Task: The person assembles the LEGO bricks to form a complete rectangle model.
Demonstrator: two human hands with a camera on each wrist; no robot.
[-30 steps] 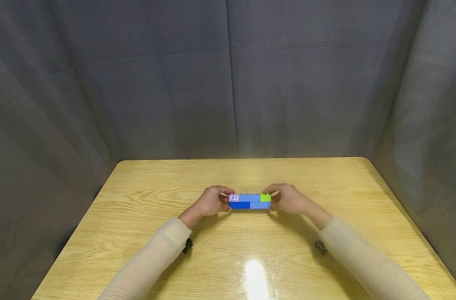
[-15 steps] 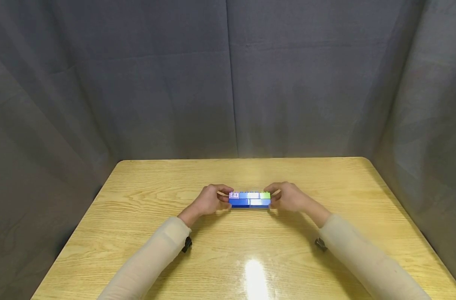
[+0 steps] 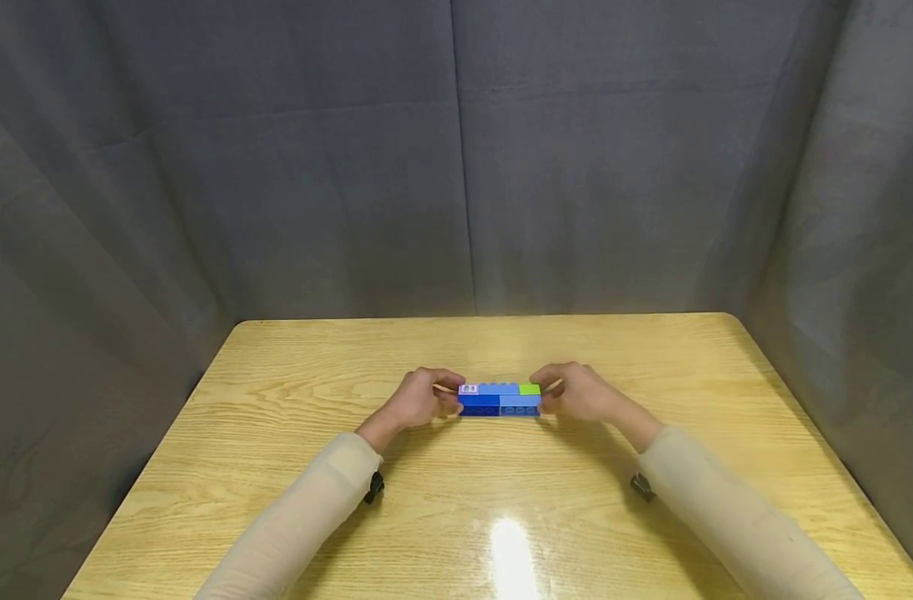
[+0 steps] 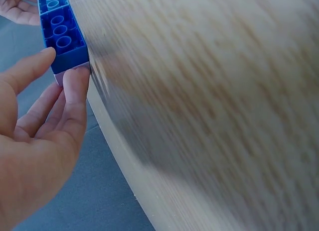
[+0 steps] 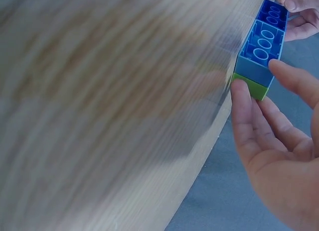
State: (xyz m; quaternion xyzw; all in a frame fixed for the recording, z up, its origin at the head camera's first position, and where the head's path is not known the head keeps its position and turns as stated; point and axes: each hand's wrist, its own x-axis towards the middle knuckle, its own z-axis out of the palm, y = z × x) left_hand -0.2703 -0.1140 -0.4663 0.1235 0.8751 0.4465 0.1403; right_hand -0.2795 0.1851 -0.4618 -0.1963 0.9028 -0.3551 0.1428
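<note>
Between both hands is a two-layer block of toy building bricks, tipped so its hollow underside shows. One layer has a dark blue brick (image 3: 478,400) beside a lighter blue brick (image 3: 520,400). The other joins a pink-framed printed brick (image 3: 467,389), a long light blue brick (image 3: 498,389) and a green brick (image 3: 529,389). My left hand (image 3: 419,402) pinches the printed end, thumb at the dark blue brick (image 4: 65,34). At the opposite end, my right hand (image 3: 582,396) grips around the green brick (image 5: 251,87). Whether the block touches the table cannot be told.
A wood-grain table (image 3: 314,358) lies beneath, with a bright light reflection near its front. Dark grey curtains (image 3: 351,167) hang behind it and along both sides. Black devices (image 3: 374,487) sit under the sleeves at the wrists.
The brick block has tipped: its studs have turned away from the head camera and its underside tubes have come into view. Both hands keep their hold and have shifted slightly.
</note>
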